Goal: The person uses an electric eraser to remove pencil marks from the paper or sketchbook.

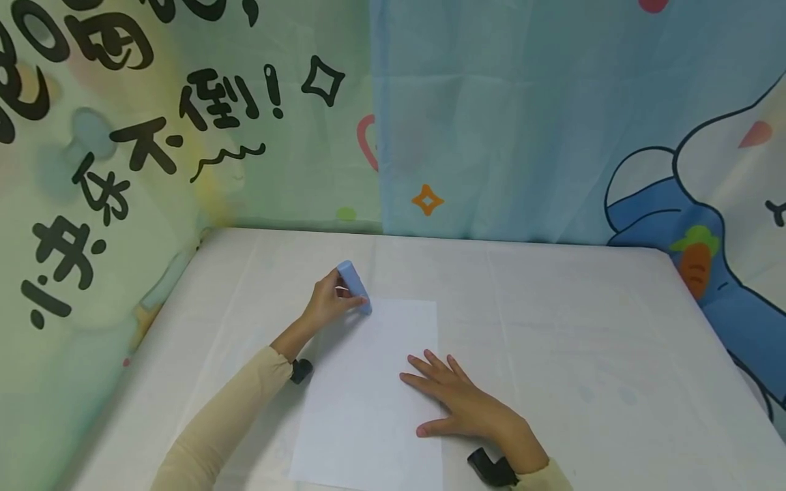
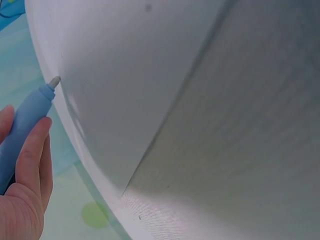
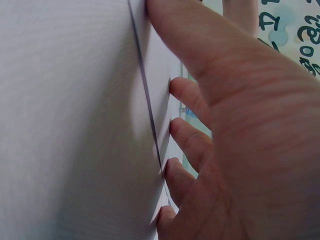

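Observation:
My left hand [image 1: 324, 305] grips a thick-bodied light blue pen [image 1: 354, 286] between thumb and fingers, over the top left corner of a white sheet of paper [image 1: 368, 389]. In the left wrist view the pen [image 2: 25, 120] shows a short grey tip, close to the paper's surface [image 2: 135, 75]; whether it touches cannot be told. My right hand [image 1: 463, 402] lies with spread, straight fingers on the sheet's right edge. Its fingertips [image 3: 180, 90] press the paper in the right wrist view, and it holds nothing.
A white cloth [image 1: 565, 354] covers the table under the sheet. Behind it hangs a printed curtain [image 1: 491, 123] with black writing and a cartoon rabbit. Dark wrist cameras [image 1: 491, 469] sit at both wrists.

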The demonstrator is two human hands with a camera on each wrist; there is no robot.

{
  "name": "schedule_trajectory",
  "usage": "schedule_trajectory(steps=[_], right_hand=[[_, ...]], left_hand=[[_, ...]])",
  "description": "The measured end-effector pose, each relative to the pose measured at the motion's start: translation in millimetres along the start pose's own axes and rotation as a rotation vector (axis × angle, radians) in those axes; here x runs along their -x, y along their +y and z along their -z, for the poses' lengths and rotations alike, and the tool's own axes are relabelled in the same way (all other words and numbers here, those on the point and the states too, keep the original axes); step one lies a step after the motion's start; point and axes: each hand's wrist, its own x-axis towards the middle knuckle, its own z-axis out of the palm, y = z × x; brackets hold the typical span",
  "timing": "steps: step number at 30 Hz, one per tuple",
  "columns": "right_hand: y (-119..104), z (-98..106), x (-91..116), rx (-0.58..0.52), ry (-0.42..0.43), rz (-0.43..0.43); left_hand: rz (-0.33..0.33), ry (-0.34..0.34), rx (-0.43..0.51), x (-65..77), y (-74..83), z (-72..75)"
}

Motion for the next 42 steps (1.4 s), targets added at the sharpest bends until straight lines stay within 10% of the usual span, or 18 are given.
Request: schedule_trajectory(steps=[26,35,42], right_hand=[[-3,1,-2,-0.002,-0.014,-0.013],[-3,0,-3,-0.019,0.013,0.026],[-1,-2,-6,0.013,0.022,0.034]], left_hand=[[0.009,0.031,-0.011,-3.4,1.9,3.2],[0.190,-0.077,0.168,25.9,-3.3,26.2],[0.318,-0.204,0.028,57.5,-10.3,42.7]])
